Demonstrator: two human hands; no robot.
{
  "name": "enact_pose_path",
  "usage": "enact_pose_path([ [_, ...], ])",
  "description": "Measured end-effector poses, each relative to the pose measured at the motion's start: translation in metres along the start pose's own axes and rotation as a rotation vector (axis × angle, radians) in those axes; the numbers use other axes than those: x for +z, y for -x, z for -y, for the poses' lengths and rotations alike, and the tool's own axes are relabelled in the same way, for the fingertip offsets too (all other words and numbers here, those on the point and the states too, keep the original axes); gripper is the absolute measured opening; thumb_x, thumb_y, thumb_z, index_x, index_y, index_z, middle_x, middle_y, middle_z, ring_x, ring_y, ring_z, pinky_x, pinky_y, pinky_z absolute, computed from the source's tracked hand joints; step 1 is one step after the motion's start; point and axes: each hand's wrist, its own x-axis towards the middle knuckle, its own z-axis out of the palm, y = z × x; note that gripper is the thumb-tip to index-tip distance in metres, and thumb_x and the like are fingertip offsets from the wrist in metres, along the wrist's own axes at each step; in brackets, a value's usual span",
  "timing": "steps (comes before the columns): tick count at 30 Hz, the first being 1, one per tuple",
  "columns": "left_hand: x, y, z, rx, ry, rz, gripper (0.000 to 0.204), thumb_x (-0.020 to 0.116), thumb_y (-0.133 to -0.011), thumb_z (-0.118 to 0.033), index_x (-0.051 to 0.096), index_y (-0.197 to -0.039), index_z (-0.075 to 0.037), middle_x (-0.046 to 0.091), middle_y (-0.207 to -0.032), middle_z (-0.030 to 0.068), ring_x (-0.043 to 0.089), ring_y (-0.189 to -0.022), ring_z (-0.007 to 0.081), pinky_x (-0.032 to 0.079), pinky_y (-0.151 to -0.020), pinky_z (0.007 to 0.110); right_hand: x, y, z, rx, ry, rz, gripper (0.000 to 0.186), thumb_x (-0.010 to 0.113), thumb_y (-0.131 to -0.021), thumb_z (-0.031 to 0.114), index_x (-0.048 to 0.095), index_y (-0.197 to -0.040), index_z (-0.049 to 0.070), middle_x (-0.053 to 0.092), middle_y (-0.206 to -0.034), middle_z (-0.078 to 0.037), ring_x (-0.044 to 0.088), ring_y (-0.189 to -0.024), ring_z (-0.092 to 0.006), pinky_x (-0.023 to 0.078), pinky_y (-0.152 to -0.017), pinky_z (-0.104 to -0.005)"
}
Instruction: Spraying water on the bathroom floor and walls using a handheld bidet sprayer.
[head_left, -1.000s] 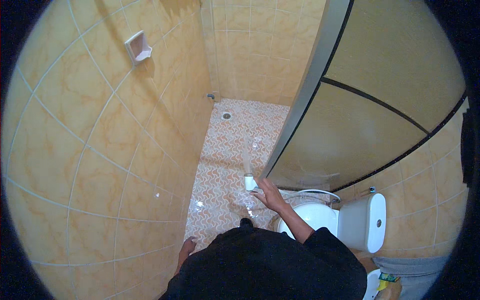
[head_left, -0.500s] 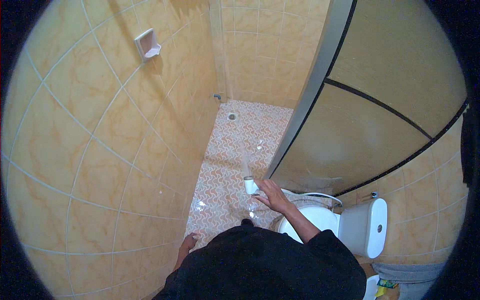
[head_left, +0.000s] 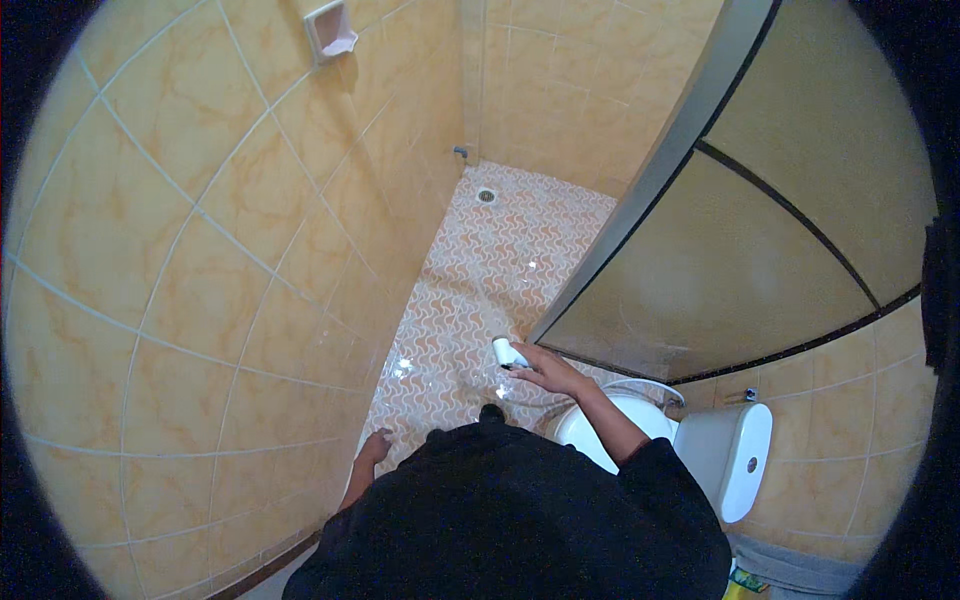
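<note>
My right hand point(head_left: 548, 371) is closed around a white bidet sprayer point(head_left: 503, 351), its head tilted away from me over the floor. A faint spray of water shows in front of the nozzle. The sprayer's white hose point(head_left: 645, 382) loops to the right, behind the toilet point(head_left: 582, 432). At the left, my left hand point(head_left: 375, 446) hangs low beside the tiled wall with nothing visible in it; its fingers are small in view and look loosely apart. Wet patches shine on the patterned floor point(head_left: 450, 330) ahead of my feet.
A frosted partition point(head_left: 650, 270) with a grey frame stands right of the floor strip. The toilet tank point(head_left: 750, 465) is at the right. A drain point(head_left: 486, 196) and a small tap point(head_left: 460, 151) lie at the far end. A soap dish point(head_left: 331, 32) is on the left wall.
My view has shifted, and the water stream looks fainter and more spread. The sprayer in my right hand has turned slightly. My left hand has risen a little in the picture.
</note>
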Motion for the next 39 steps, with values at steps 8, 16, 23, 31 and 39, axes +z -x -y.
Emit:
enact_pose_path([
  [8,-0.003,0.017,-0.008,-0.016,0.033,0.006,0.032,0.054,-0.071,-0.014,0.046,-0.101,-0.006,0.053,-0.086,0.0180,0.049,-0.083,0.0295,0.040,-0.073,0.037,0.008,-0.012,-0.031,0.073,-0.153,0.117,0.051,0.052,-0.075,0.032,0.037,-0.114,0.003,0.046,-0.107,-0.017,0.045,-0.099,-0.0263,0.034,-0.083,-0.0325],
  [16,0.001,0.021,-0.005,-0.009,0.020,-0.054,0.033,0.053,-0.072,-0.018,0.047,-0.102,-0.007,0.051,-0.096,0.0179,0.048,-0.091,0.0312,0.039,-0.078,0.037,0.018,-0.017,-0.057,0.132,-0.088,0.176,0.054,0.052,-0.075,0.036,0.037,-0.114,0.002,0.046,-0.109,-0.017,0.045,-0.099,-0.0275,0.033,-0.085,-0.0327],
  [23,0.002,0.032,-0.011,-0.037,0.039,-0.039,0.032,0.053,-0.072,-0.016,0.046,-0.102,-0.006,0.050,-0.096,0.0200,0.047,-0.091,0.0327,0.038,-0.078,0.037,0.017,-0.018,-0.049,0.175,-0.091,0.129,0.057,0.052,-0.075,0.036,0.035,-0.115,0.000,0.042,-0.112,-0.019,0.041,-0.103,-0.0281,0.031,-0.087,-0.0323],
  [31,0.006,0.026,-0.001,-0.020,0.036,-0.047,0.031,0.053,-0.072,-0.016,0.046,-0.101,-0.006,0.050,-0.094,0.0202,0.047,-0.090,0.0332,0.038,-0.078,0.038,0.024,-0.020,-0.067,0.176,-0.064,0.066,0.057,0.052,-0.074,0.035,0.034,-0.116,0.001,0.042,-0.112,-0.020,0.041,-0.104,-0.0302,0.032,-0.087,-0.0342],
  [39,0.000,0.020,-0.007,0.020,0.041,-0.050,0.030,0.052,-0.072,-0.016,0.046,-0.100,-0.005,0.050,-0.094,0.0206,0.048,-0.088,0.0330,0.040,-0.076,0.037,0.015,-0.018,-0.046,0.182,-0.059,-0.108,0.048,0.052,-0.075,0.031,0.038,-0.113,0.004,0.048,-0.105,-0.019,0.045,-0.098,-0.0306,0.034,-0.083,-0.0349],
])
